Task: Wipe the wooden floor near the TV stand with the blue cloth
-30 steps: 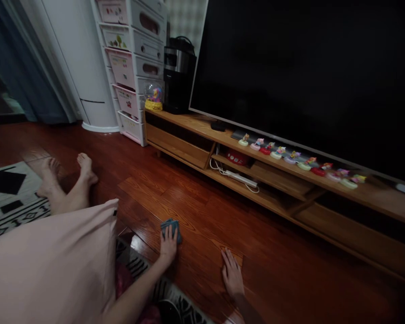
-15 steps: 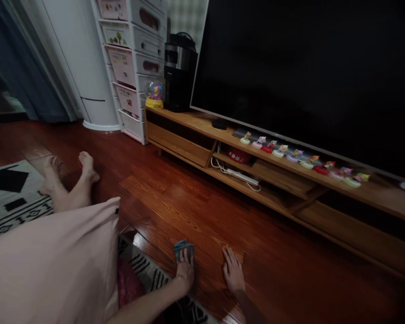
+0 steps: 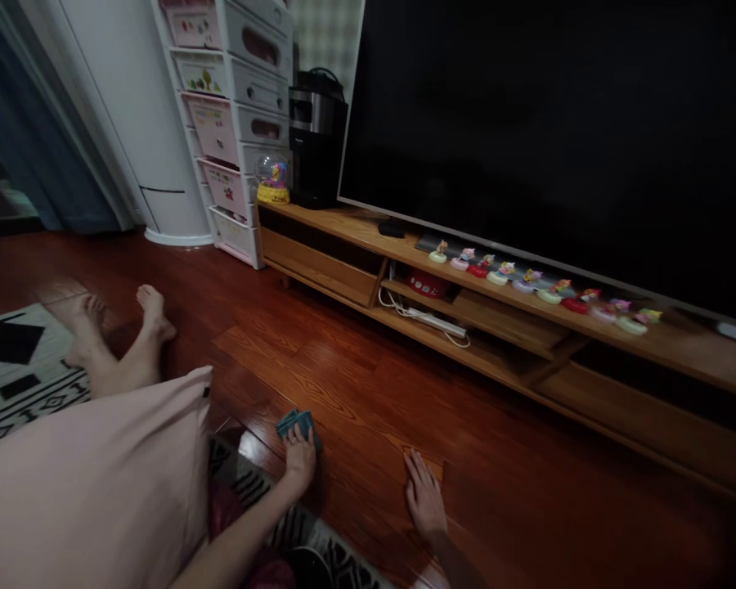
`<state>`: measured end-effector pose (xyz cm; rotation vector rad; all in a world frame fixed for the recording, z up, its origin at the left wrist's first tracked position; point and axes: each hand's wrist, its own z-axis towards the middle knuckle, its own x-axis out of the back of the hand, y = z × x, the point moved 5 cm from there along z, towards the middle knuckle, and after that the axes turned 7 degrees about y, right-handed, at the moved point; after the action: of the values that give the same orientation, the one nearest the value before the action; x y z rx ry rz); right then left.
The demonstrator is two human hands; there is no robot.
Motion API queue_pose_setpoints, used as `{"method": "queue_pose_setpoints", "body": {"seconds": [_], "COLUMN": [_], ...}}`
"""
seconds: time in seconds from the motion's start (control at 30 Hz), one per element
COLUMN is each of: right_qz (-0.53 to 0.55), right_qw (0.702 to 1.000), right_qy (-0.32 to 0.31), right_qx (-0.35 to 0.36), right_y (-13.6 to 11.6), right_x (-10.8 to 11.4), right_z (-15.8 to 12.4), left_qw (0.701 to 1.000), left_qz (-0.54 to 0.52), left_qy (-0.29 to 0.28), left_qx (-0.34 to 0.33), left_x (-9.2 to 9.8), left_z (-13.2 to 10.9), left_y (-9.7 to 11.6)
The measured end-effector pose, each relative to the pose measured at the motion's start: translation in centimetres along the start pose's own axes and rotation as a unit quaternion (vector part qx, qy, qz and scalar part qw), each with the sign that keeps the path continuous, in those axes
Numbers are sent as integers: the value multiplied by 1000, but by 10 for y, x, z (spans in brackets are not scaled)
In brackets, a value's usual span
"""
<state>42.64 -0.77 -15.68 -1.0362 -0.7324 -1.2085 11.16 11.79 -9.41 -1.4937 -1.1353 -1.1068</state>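
Observation:
My left hand (image 3: pixel 298 460) presses a folded blue cloth (image 3: pixel 293 424) flat against the dark red wooden floor (image 3: pixel 356 384), fingers laid over its near edge. To the right, my right hand (image 3: pixel 424 497) rests palm down on the floor with fingers spread, holding nothing. A pink pillow (image 3: pixel 92 483) lies over my lap at the lower left. My bare feet (image 3: pixel 119 315) stretch out beyond it, by the edge of a patterned rug (image 3: pixel 12 360).
A long wooden TV stand (image 3: pixel 527 327) runs along the right with a big dark screen (image 3: pixel 558 123), a row of small figurines (image 3: pixel 540 282) and a power strip (image 3: pixel 433 321). White drawer tower (image 3: pixel 233 123), black appliance (image 3: pixel 316 135) and curtain (image 3: pixel 30 139) stand at the back.
My left hand slid the blue cloth right and toward me, then back left and slightly away. My right hand stayed planted on the floor.

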Motion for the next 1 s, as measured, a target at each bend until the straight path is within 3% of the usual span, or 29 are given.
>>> {"method": "queue_pose_setpoints", "body": {"seconds": [0.2,0.33,0.47,0.57,0.67,0.77,0.87,1.0], "right_qz": [2,1,0,0,-3,-4,-2,0], "right_qw": [1000,1000,1000,1000,1000,1000,1000,1000], "right_qy": [-14,-3,-2,-9,-4,-3,-10,-14], "right_qx": [5,8,8,5,3,3,-2,-3], "right_y": [-4,-4,-4,-4,-5,-5,-7,-10], "right_x": [3,5,5,4,5,5,6,9], "right_z": [1,-1,-1,0,0,0,1,3], "left_qw": [992,986,986,993,996,998,999,993], "left_qz": [-26,-41,-70,-76,-64,-35,-26,-55], "left_qy": [1,23,31,54,68,61,33,16], "left_qx": [-120,-158,-149,-68,-3,6,-21,-107], "left_x": [-31,-31,-10,5,9,5,-3,-16], "left_z": [-49,-54,-23,5,20,20,5,-32], "left_y": [69,85,56,12,-27,-38,-15,45]}}
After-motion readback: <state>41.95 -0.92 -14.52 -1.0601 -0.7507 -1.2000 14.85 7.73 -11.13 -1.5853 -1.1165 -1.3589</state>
